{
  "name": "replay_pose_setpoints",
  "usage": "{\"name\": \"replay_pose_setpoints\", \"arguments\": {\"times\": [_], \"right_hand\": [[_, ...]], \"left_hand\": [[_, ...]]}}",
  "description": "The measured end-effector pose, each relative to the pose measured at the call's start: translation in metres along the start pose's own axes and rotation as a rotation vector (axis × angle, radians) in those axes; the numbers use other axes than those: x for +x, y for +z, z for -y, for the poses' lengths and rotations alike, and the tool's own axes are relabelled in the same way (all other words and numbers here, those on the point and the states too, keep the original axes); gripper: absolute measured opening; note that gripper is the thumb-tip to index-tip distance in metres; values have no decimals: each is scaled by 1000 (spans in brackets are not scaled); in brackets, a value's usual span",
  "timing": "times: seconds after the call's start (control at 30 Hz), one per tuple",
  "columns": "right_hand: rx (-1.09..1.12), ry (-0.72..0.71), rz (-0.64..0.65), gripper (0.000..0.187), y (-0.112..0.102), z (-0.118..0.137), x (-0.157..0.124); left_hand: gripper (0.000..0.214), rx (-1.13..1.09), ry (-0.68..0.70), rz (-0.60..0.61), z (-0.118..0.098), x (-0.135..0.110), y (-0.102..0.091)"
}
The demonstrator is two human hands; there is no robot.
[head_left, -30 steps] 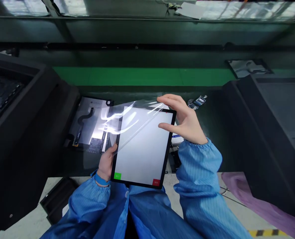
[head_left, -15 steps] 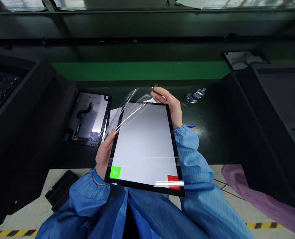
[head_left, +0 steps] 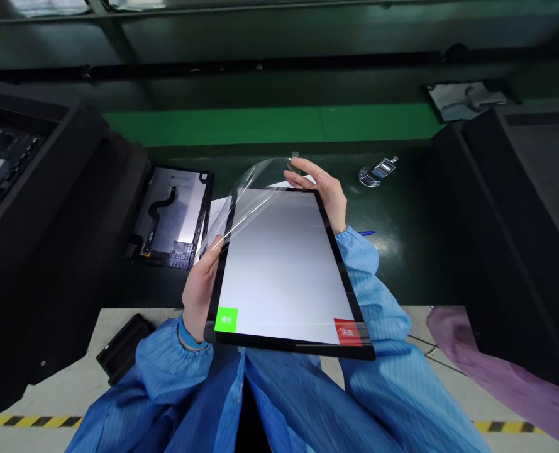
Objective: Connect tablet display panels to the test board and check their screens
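A lit tablet (head_left: pixel 286 264) with a black border is held up over the bench's front edge; its white screen has a green square at lower left and a red one at lower right. My left hand (head_left: pixel 201 289) is closed round the tablet's left edge, thumb on the front. A clear protective film (head_left: pixel 255 182) is peeled back over the tablet's upper left part. My right hand (head_left: pixel 324 189), at the upper right corner, pinches the film's top edge between thumb and fingers. The right palm lies by the tablet's right edge; whether it supports the tablet is hidden.
Left on the dark bench lies a display panel (head_left: pixel 173 214) with a ribbon cable, beside a paper sheet (head_left: pixel 217 214). A small magnifier (head_left: pixel 378 172) and a blue pen (head_left: pixel 366 233) lie to the right. Black foam-like bins (head_left: pixel 510 207) flank both sides; a black tray (head_left: pixel 124 348) sits lower left.
The tablet's lower edge has swung to the right and its tilt has shifted slightly. Both hands keep their hold, and the film stays peeled about as far. The camera view has shifted a little.
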State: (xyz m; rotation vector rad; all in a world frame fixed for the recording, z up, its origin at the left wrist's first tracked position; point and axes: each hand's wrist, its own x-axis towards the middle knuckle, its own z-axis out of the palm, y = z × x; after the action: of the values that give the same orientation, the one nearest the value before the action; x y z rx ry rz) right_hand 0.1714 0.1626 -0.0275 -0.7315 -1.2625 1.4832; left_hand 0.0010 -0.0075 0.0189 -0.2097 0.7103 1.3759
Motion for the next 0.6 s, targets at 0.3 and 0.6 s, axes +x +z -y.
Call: {"name": "replay_pose_setpoints", "arguments": {"times": [0.3,0.6], "right_hand": [[-43,-17,49,40,-4,2,-1],[-150,-31,41,52,-6,-1,1]], "left_hand": [[31,62,-58,-155,0,-6,18],[23,245,181,-189,0,-1,11]]}}
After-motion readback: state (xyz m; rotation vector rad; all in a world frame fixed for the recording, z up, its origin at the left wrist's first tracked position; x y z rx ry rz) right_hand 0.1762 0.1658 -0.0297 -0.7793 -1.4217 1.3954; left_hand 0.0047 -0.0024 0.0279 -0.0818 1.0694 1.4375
